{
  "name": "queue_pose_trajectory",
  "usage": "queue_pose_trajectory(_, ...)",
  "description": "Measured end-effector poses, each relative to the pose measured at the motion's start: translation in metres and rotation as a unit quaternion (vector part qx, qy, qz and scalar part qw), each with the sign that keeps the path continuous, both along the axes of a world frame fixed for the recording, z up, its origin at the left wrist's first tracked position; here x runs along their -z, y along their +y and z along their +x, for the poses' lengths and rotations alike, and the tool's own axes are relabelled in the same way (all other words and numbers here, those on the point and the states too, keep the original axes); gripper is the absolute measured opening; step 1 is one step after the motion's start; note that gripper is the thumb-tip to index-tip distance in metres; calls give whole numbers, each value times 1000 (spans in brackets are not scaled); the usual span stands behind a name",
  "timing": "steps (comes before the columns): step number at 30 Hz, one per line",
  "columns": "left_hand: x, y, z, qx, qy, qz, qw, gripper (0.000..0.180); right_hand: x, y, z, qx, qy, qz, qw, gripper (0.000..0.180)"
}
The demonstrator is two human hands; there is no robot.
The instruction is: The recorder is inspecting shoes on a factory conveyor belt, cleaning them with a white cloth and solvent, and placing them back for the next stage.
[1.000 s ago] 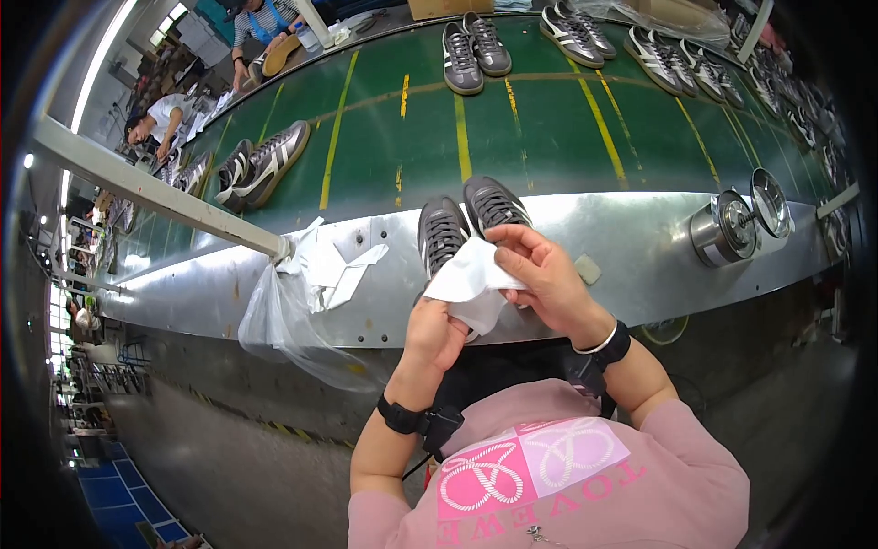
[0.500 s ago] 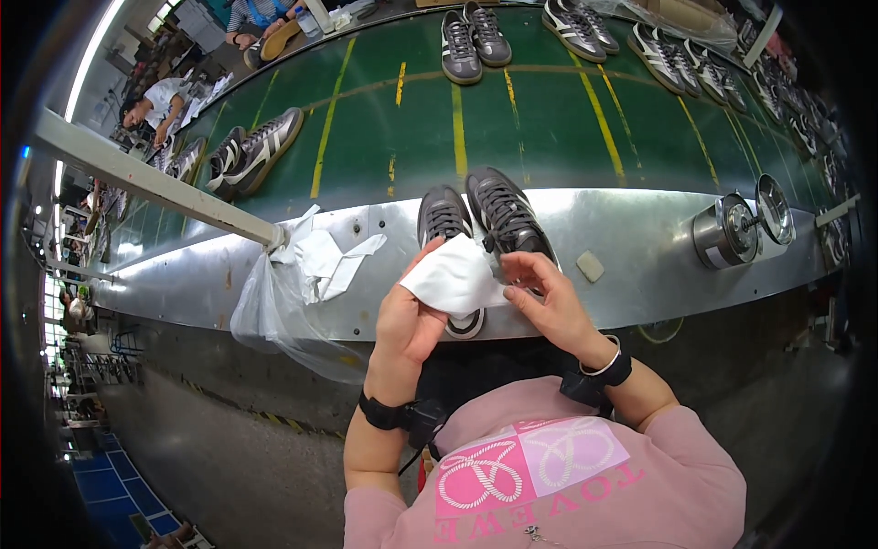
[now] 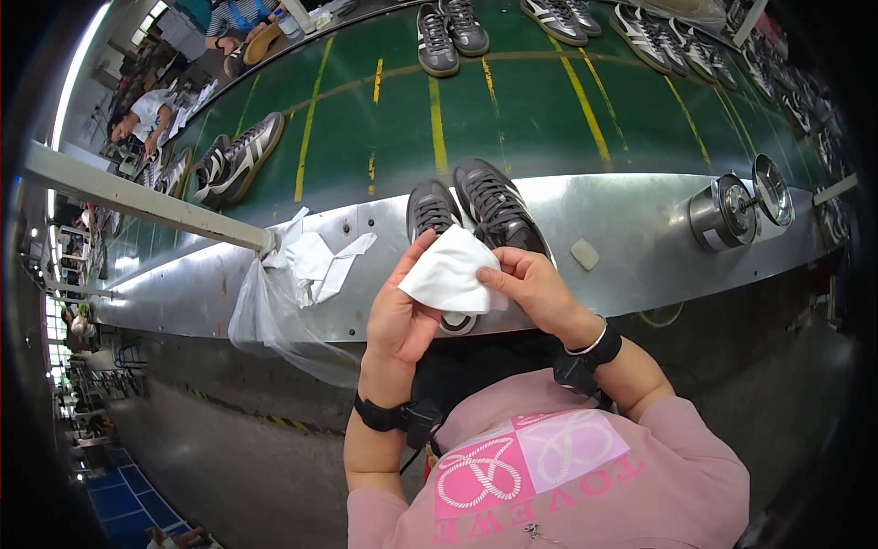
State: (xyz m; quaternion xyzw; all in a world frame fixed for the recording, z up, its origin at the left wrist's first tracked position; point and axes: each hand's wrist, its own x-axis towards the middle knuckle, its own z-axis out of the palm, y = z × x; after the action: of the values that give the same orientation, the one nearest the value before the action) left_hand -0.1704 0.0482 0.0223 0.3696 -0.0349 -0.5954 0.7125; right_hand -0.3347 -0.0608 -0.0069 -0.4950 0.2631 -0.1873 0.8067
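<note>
Pinching a white cloth (image 3: 450,273) mid-frame, our left hand (image 3: 402,311) and right hand (image 3: 530,285) gripped its edges above 2 grey shoes (image 3: 471,206) at the metal ledge (image 3: 631,229).

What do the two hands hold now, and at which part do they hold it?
Both hold one white sheet of paper: the left hand at its left edge, the right hand pinching its right edge.

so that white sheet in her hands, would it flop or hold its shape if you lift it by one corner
Probably floppy: the white sheet already bends and folds between the left hand and right hand. Likely very light, since fingertips alone pinch it up. It looks thin like the crumpled sheets by the plastic bag, so it may crease or tear easily.
</note>
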Motion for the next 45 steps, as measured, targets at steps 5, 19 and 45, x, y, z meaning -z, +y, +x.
queue_pose_trajectory(5, 15, 3, -1, -13, 24, 5, 1000, 49, -10, -9, -4, -10, -35, 55, 998, 32)
queue_pose_trajectory(19, 10, 3, -7, -44, -3, 11, 999, 45, -19, -6, -8, -29, 16, -12, 999, 35)
queue_pose_trajectory(45, 5, 4, -22, 4, -368, 47, 928, 25, -2, -7, 3, -1, -71, -35, 997, 34)
